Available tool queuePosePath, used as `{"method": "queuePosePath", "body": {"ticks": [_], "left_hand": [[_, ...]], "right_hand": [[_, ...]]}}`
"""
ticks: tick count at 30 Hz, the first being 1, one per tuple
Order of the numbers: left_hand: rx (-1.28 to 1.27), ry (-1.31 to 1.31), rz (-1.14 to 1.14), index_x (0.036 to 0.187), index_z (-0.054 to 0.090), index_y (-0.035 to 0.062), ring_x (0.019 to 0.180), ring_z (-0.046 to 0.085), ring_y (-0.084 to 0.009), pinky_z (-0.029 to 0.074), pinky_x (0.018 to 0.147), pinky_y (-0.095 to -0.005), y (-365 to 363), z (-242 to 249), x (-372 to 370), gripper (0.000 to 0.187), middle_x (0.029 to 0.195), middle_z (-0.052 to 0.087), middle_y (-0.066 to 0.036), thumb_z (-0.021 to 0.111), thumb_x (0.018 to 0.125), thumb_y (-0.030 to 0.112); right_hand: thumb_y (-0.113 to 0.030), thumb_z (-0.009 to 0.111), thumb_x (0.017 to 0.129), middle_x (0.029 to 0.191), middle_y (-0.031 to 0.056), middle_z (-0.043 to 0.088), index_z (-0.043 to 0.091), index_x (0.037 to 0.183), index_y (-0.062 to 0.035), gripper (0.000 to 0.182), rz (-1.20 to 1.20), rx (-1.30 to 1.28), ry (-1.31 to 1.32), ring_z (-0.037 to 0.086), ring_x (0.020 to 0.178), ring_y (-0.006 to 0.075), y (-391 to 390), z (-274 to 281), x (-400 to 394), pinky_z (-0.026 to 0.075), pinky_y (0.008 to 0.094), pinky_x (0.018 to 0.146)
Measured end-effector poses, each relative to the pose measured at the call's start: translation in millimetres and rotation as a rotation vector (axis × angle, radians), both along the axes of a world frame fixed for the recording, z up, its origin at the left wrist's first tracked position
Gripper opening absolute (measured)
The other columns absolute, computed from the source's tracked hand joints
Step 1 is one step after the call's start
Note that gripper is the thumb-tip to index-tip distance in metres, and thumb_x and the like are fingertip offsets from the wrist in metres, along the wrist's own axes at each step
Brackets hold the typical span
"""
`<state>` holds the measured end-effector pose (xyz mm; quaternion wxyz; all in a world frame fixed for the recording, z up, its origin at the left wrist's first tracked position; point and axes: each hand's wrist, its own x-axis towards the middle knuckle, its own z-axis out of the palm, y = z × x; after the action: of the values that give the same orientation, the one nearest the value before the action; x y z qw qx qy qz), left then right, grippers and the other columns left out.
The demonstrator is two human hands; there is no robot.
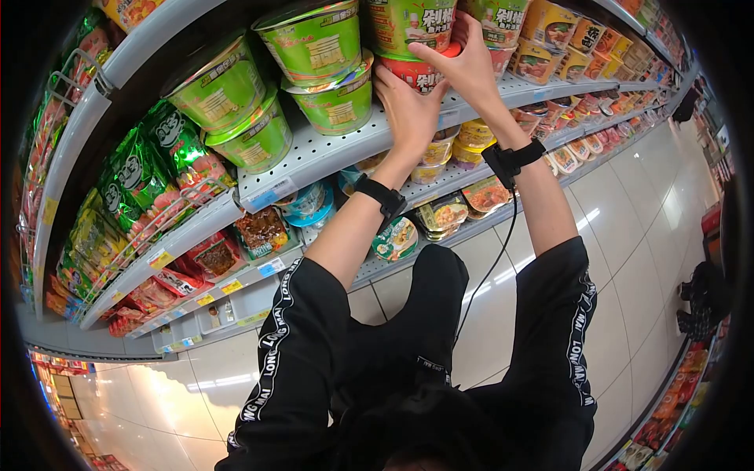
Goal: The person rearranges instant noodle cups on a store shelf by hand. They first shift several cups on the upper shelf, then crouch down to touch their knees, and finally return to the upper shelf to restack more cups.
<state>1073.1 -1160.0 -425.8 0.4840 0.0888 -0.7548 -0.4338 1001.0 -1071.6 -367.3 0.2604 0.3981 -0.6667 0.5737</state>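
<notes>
Shop shelf [314, 157], stocked with green noodle bowls [314, 47]: left hand [408, 110] and right hand [467, 67] both clasped one red noodle bowl [416, 72].

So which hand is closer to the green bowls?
Left. The left hand is right beside the green bowls; the right hand is farther along, gripping the stacked cups.

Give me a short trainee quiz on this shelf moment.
1. True or false: the left hand and the right hand both touch the red noodle bowl.
2. What sits directly on top of that bowl? A) a green noodle bowl B) a bottle C) nothing
3. What is strapped on each wrist?

Key: 1 true. 2 A. 3 a black band.
</notes>
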Motion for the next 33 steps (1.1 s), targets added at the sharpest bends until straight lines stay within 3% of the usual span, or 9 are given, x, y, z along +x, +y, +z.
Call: {"method": "queuePosePath", "body": {"ticks": [5,15,17,25,27,30,33], "left_hand": [[0.003,-0.01,-0.021,0.139,0.024,-0.0143,0.122,0.042,-0.052,0.036,0.105,-0.0537,0,0,-2,0.106,0.129,0.043,-0.038,0.092,0.069,0.028],[-0.062,-0.011,0.008,0.142,0.02,-0.0158,0.121,0.042,-0.052,0.036,0.105,-0.054,-1,-1,5,0.111,0.128,0.043,-0.038,0.091,0.07,0.03],[-0.078,0.012,0.012,0.142,0.02,-0.0154,0.122,0.042,-0.0525,0.036,0.105,-0.0541,-1,-1,5,0.112,0.128,0.043,-0.038,0.092,0.07,0.031],[-0.024,0.021,-0.062,0.143,0.02,-0.0149,0.123,0.043,-0.0527,0.037,0.106,-0.0536,-4,-1,7,0.112,0.129,0.044,-0.039,0.092,0.069,0.03],[-0.023,0.029,-0.073,0.143,0.02,-0.0151,0.123,0.043,-0.0527,0.037,0.106,-0.0533,-5,-2,6,0.112,0.129,0.044,-0.039,0.092,0.069,0.03],[-0.019,0.021,-0.066,0.143,0.021,-0.0156,0.123,0.043,-0.0531,0.037,0.106,-0.0531,-5,-3,4,0.112,0.13,0.044,-0.04,0.092,0.069,0.029],[-0.033,0.055,0.025,0.136,0.033,-0.0123,0.118,0.054,-0.0491,0.046,0.098,-0.05,-3,-4,2,0.098,0.127,0.053,-0.034,0.092,0.069,0.028]], "right_hand": [[-0.033,0.091,0.075,0.133,0.0202,0.061,0.036,0.143,0.0086,0.097,-0.031,-0.032,0.087,0.061,0.122,0.024,-2,-3,-6,0.05,0.0352,0.103],[-0.032,0.09,0.077,0.139,0.0207,0.056,0.035,0.145,0.0067,0.096,0.029,0.002,-0.027,0.056,0.129,0.0246,2,4,16,0.046,0.0359,0.108],[-0.016,0.086,0.08,0.135,0.0207,0.057,0.035,0.144,0.0064,0.085,0.105,-0.113,-0.115,0.058,0.124,0.0245,2,10,28,0.048,0.0357,0.104],[-0.017,0.086,0.08,0.135,0.0215,0.057,0.035,0.145,0.0045,0.086,0.107,-0.112,-0.11,0.058,0.124,0.0241,-1,1,16,0.047,0.0375,0.106],[-0.031,0.09,0.078,0.145,0.0212,0.048,0.034,0.146,0.006,0.095,0.115,-0.137,0.063,0.049,0.135,0.0256,0,-13,0,0.041,0.0368,0.113],[-0.028,0.088,0.081,0.149,0.0214,0.042,0.033,0.146,0.0055,0.091,-0.052,-0.093,0.157,0.043,0.14,0.0272,15,-21,24,0.036,0.0391,0.117],[-0.03,0.086,0.081,0.147,0.0238,0.042,0.035,0.146,0.0073,0.09,-0.07,-0.181,0.019,0.047,0.136,0.0296,22,-50,37,0.038,0.0418,0.115]]}}
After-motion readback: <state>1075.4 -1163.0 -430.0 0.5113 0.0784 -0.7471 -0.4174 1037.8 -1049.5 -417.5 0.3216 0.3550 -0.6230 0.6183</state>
